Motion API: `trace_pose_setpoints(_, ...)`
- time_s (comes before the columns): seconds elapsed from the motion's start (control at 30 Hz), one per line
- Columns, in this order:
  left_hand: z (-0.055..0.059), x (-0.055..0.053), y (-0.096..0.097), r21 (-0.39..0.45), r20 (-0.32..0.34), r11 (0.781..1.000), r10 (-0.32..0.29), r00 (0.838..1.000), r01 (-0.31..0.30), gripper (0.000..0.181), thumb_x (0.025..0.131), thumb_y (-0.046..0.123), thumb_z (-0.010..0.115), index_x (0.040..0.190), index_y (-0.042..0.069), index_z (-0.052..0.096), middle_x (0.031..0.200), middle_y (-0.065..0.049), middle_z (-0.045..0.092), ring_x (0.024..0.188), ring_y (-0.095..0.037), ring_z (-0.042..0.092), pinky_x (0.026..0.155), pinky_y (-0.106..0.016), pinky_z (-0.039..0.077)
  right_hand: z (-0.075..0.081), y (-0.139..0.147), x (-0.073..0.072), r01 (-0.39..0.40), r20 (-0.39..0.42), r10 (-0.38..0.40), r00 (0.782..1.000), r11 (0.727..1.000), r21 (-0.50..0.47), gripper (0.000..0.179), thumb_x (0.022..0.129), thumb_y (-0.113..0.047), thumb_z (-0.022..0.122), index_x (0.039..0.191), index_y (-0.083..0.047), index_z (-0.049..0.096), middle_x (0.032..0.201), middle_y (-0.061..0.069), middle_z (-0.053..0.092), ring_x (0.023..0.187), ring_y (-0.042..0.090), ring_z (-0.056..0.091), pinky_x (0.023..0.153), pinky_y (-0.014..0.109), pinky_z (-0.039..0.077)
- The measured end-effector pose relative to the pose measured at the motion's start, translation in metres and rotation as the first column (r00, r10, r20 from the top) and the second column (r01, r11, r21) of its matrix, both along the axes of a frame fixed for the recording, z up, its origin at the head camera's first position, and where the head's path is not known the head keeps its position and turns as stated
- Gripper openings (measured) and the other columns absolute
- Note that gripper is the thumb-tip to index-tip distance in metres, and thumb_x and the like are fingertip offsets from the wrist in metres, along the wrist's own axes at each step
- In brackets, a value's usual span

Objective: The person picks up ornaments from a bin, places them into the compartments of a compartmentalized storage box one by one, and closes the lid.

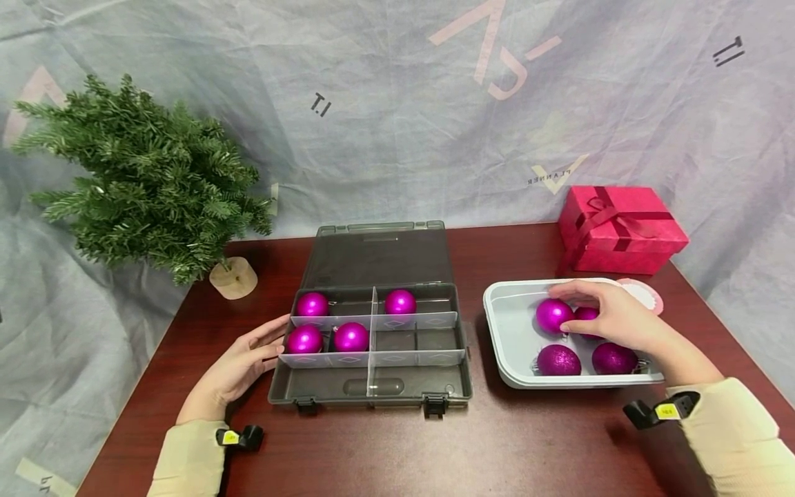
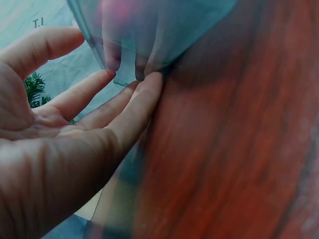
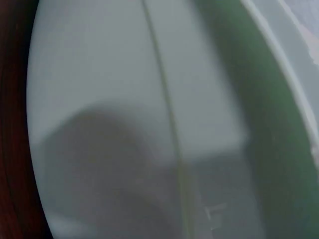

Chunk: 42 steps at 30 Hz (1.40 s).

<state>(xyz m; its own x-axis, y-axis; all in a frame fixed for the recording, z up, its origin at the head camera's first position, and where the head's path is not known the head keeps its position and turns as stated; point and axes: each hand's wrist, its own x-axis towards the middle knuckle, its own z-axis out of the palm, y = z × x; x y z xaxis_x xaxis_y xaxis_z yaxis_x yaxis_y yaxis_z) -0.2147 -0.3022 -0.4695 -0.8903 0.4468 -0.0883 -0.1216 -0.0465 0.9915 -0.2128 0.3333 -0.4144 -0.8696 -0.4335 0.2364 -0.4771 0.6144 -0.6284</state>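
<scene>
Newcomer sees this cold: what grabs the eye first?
Four glossy magenta balls in the divided case, mid-table, likely come first. Then the bushy green tree at back left and the red gift box at back right. The right hand pinches another magenta ball at the pale tray, right of the case.

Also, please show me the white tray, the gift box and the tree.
White tray point(image 1: 517, 335), head view, bare inner floor.
Gift box point(image 1: 624, 222), head view, ribboned lid.
Tree point(image 1: 149, 181), head view, green branches.
</scene>
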Motion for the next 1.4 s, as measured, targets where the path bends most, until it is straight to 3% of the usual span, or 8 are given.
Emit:
trace_pose_setpoints(0.17,0.000,0.000,0.000,0.006,-0.001,1.000,0.000,1.000,0.000,0.063,0.104,-0.002,0.049,0.160,-0.005,0.021,0.147,0.003,0.045,0.125,-0.006,0.056,0.097,-0.032,0.051,-0.001,-0.001,-0.001,-0.002,-0.096,0.012,0.995,0.995,0.102,0.064,0.067,-0.006,0.095,0.126,-0.007,0.071,0.116,0.003,0.073,0.103,0.020,0.069,0.090,0.011,0.044)
trace_pose_setpoints(0.33,0.000,0.001,0.001,-0.003,0.002,1.000,0.002,1.000,-0.002,0.063,0.104,-0.002,0.050,0.160,-0.005,0.021,0.150,-0.001,0.042,0.126,-0.005,0.055,0.097,-0.032,0.051,-0.008,-0.001,-0.002,0.004,-0.234,0.042,0.971,0.981,0.193,0.067,0.059,-0.007,0.099,0.121,-0.013,0.074,0.115,-0.003,0.073,0.100,0.018,0.067,0.090,0.012,0.041)
trace_pose_setpoints(0.6,0.002,0.001,0.002,-0.020,0.005,1.000,0.008,1.000,-0.008,0.064,0.104,-0.001,0.050,0.159,-0.007,0.019,0.156,-0.010,0.034,0.127,-0.003,0.053,0.097,-0.031,0.051,-0.009,-0.002,-0.001,0.034,-0.268,0.028,0.963,0.974,0.224,0.063,0.059,-0.012,0.100,0.117,-0.018,0.076,0.109,-0.006,0.073,0.093,0.016,0.067,0.085,0.021,0.046)
trace_pose_setpoints(0.77,0.002,0.001,0.002,-0.016,0.007,1.000,0.011,1.000,-0.011,0.064,0.104,0.000,0.051,0.159,-0.007,0.019,0.156,-0.011,0.033,0.128,-0.003,0.053,0.097,-0.031,0.051,-0.003,-0.004,0.002,0.034,-0.201,-0.006,0.980,0.990,0.138,0.062,0.063,-0.010,0.098,0.120,-0.017,0.074,0.110,-0.005,0.073,0.096,0.014,0.070,0.085,0.015,0.048)
trace_pose_setpoints(0.9,0.002,0.001,0.003,-0.015,0.007,1.000,0.012,1.000,-0.012,0.064,0.104,-0.001,0.051,0.159,-0.008,0.019,0.156,-0.011,0.034,0.128,-0.002,0.052,0.097,-0.031,0.051,0.004,-0.010,0.006,0.054,-0.094,-0.054,0.994,0.999,0.002,0.062,0.068,-0.006,0.095,0.125,-0.014,0.071,0.111,-0.001,0.072,0.100,0.005,0.067,0.086,0.014,0.049)
trace_pose_setpoints(1.07,0.003,0.002,0.003,-0.015,0.006,1.000,0.015,1.000,-0.015,0.065,0.104,0.000,0.051,0.159,-0.008,0.018,0.156,-0.010,0.034,0.128,-0.001,0.052,0.097,-0.031,0.051,0.018,-0.027,0.013,0.095,0.070,-0.082,0.994,0.976,-0.195,0.059,0.075,0.000,0.090,0.129,-0.010,0.068,0.118,0.006,0.070,0.107,0.003,0.067,0.083,0.022,0.055)
trace_pose_setpoints(1.17,0.004,0.002,0.003,-0.010,0.008,1.000,0.014,1.000,-0.014,0.065,0.103,-0.001,0.051,0.159,-0.008,0.018,0.155,-0.010,0.035,0.128,-0.001,0.052,0.097,-0.031,0.051,0.026,-0.040,0.016,0.112,0.099,-0.091,0.991,0.964,-0.241,0.056,0.078,-0.004,0.089,0.129,-0.012,0.068,0.120,0.005,0.070,0.107,0.006,0.068,0.080,0.025,0.057)
trace_pose_setpoints(1.4,0.004,0.002,0.003,-0.029,0.009,0.999,0.021,1.000,-0.021,0.065,0.104,0.000,0.051,0.159,-0.008,0.018,0.159,-0.017,0.029,0.127,-0.001,0.052,0.096,-0.031,0.050,0.032,-0.078,0.016,-0.012,0.117,0.062,0.991,0.921,-0.390,0.053,0.081,0.006,0.083,0.130,-0.004,0.064,0.122,0.008,0.068,0.110,0.014,0.067,0.084,0.029,0.057)
